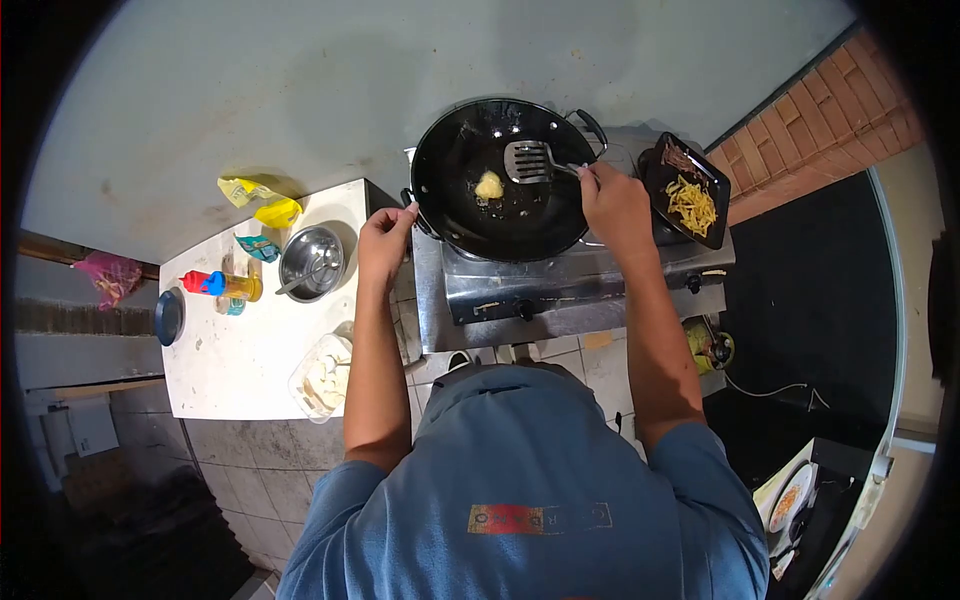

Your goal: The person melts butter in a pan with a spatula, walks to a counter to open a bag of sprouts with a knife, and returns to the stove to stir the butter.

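Observation:
A wide black wok (pixel 465 135) stands on the steel stove (pixel 590 285). My left hand (pixel 385 245) is closed at the wok's left handle, thumb and fingers pinched on it. In my right hand (pixel 612 200) is the handle of a slotted metal spatula (pixel 527 162), whose head is over the right middle of the wok. One small yellow lump of food (pixel 489 186) lies in the wok, left of the spatula and apart from it, with small dark bits around it.
Right of the wok, a black tray (pixel 712 228) holds yellow strips and dark shreds. On the white table (pixel 255 370) at left are a steel bowl (pixel 312 262), sauce bottles (pixel 215 284), packets and a plastic tub (pixel 322 378). Brickwork (pixel 800 130) stands at the right.

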Demonstrator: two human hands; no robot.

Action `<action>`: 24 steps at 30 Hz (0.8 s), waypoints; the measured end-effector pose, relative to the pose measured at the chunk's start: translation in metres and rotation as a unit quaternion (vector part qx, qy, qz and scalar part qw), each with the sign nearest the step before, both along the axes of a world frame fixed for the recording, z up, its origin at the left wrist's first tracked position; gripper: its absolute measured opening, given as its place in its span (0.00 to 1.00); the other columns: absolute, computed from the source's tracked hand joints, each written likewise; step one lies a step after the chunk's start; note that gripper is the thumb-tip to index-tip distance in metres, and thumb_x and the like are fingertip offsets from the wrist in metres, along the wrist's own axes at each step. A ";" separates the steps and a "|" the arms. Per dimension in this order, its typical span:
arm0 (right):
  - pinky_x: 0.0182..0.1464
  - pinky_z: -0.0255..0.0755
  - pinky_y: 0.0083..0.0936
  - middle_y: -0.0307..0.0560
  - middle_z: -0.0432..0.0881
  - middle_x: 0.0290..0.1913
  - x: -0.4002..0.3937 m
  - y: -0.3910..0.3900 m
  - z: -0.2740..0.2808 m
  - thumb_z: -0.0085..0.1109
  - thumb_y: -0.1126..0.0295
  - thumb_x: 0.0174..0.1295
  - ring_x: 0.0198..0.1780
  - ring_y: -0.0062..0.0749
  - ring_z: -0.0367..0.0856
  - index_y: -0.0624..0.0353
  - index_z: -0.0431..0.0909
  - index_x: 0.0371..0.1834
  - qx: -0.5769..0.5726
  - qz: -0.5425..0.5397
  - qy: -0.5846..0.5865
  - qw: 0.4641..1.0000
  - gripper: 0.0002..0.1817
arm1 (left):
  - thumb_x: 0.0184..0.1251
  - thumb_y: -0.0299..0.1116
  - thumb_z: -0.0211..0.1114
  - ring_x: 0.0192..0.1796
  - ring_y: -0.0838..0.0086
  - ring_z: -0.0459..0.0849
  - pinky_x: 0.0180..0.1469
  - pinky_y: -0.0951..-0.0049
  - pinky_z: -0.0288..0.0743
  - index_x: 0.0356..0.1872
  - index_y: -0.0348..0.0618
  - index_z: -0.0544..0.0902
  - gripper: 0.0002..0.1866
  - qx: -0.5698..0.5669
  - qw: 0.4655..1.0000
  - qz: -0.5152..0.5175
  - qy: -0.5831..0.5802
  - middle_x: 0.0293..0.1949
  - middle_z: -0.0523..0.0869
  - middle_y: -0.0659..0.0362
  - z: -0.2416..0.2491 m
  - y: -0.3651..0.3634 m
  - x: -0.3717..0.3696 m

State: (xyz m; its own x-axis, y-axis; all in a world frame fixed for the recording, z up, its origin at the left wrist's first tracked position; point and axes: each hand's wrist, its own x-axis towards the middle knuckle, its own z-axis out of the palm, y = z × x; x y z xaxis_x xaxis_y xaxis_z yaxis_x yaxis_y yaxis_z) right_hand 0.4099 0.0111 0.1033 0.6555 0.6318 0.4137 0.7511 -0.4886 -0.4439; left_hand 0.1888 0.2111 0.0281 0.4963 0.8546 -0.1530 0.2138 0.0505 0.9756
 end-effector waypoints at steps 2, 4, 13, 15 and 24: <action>0.35 0.73 0.45 0.61 0.79 0.25 0.001 -0.003 -0.001 0.53 0.63 0.62 0.30 0.59 0.79 0.63 0.79 0.30 -0.010 -0.003 0.004 1.000 0.13 | 0.61 0.42 0.67 0.23 0.86 0.67 0.25 0.82 0.59 0.26 0.38 0.80 0.16 0.016 1.000 0.000 0.007 0.20 0.75 0.69 0.001 -0.001 0.000; 0.35 0.73 0.42 0.61 0.80 0.26 0.001 -0.004 0.000 0.54 0.63 0.62 0.31 0.58 0.79 0.64 0.80 0.34 -0.018 -0.005 0.006 1.000 0.14 | 0.61 0.42 0.67 0.23 0.86 0.67 0.25 0.82 0.60 0.26 0.38 0.80 0.16 0.014 1.000 0.000 0.012 0.20 0.75 0.68 0.004 -0.002 -0.001; 0.38 0.71 0.43 0.54 0.80 0.30 0.007 -0.015 -0.008 0.53 0.65 0.63 0.35 0.53 0.79 0.58 0.77 0.40 0.007 0.103 -0.042 0.994 0.09 | 0.61 0.42 0.67 0.23 0.85 0.67 0.25 0.82 0.61 0.27 0.38 0.80 0.16 0.006 1.000 0.001 0.004 0.21 0.75 0.68 0.002 -0.002 -0.001; 0.38 0.69 0.41 0.49 0.78 0.30 0.006 -0.017 -0.004 0.55 0.66 0.61 0.35 0.48 0.78 0.54 0.76 0.42 -0.042 0.112 -0.090 0.989 0.08 | 0.61 0.42 0.67 0.24 0.85 0.68 0.26 0.82 0.61 0.27 0.38 0.80 0.16 0.010 1.000 0.001 -0.001 0.21 0.75 0.68 0.000 -0.001 -0.001; 0.41 0.67 0.38 0.46 0.76 0.30 0.008 -0.029 0.000 0.58 0.67 0.58 0.37 0.42 0.77 0.53 0.75 0.44 -0.095 0.154 -0.134 0.974 0.11 | 0.61 0.41 0.68 0.26 0.85 0.70 0.28 0.82 0.63 0.29 0.36 0.80 0.16 0.001 0.999 -0.003 0.039 0.23 0.77 0.67 0.008 -0.003 -0.003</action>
